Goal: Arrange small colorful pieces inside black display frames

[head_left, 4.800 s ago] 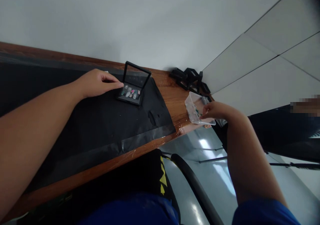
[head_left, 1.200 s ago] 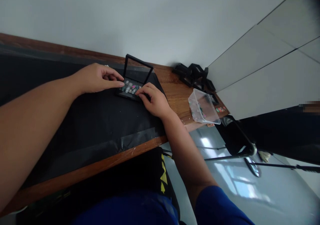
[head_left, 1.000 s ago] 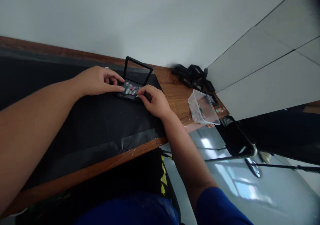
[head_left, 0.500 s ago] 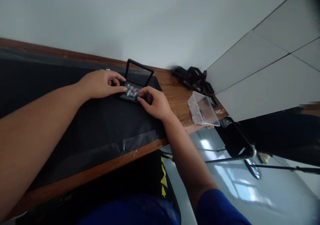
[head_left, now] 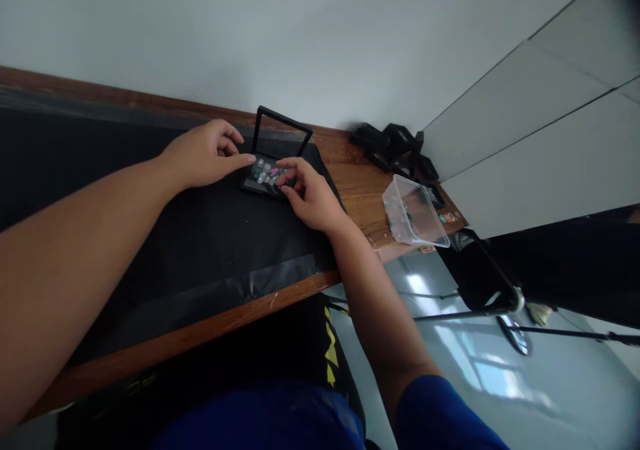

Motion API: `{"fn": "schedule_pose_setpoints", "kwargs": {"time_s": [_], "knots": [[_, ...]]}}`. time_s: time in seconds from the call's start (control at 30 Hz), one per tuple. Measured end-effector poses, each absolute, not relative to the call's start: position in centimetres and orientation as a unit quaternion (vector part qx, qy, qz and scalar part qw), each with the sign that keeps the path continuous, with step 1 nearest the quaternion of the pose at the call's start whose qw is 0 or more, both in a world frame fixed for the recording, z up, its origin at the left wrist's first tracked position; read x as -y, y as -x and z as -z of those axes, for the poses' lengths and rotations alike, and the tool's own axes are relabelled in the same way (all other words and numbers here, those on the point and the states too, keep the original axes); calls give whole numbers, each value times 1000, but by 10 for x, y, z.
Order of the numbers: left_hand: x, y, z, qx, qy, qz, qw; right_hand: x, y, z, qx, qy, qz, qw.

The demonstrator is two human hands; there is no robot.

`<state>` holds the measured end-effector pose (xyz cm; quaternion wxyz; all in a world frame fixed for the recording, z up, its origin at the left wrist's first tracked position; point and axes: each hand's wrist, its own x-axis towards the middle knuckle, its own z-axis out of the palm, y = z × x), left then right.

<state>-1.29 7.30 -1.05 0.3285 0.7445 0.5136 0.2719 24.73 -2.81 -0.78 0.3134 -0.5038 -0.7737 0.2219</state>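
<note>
A small black hinged case (head_left: 249,185) lies on the black table cover, its framed clear lid (head_left: 284,115) standing up at the back. Inside sit several small clear, rounded pieces (head_left: 262,175) and a pink one (head_left: 274,171). My left hand (head_left: 205,153) is at the case's left side, thumb tip at its edge, the other fingers loosely bent and apart from the thumb, holding nothing. Over the right part of the case, my right hand (head_left: 311,193) has its thumb and fingertips brought close together. Whatever lies between them is too small to make out.
A clear plastic tub (head_left: 416,213) with small items stands at the table's right end. Behind it are several black frames or cases (head_left: 395,145) by the wall. A black chair (head_left: 470,270) and another person's dark clothing (head_left: 565,257) are at the right.
My right thumb and fingertips have drawn closer together over the case. My left index finger has lifted away from the case's edge. The view has shifted slightly.
</note>
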Motion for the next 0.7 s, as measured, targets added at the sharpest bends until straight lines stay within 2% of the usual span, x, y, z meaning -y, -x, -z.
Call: {"fn": "schedule_pose_setpoints", "kwargs": {"time_s": [0.4, 0.7], "knots": [[-79, 17, 15, -488, -761, -263, 338, 28, -251, 9, 792, 487, -216, 299], [-72, 16, 7, -488, -762, -253, 342, 27, -248, 9, 749, 513, -205, 366]]}}
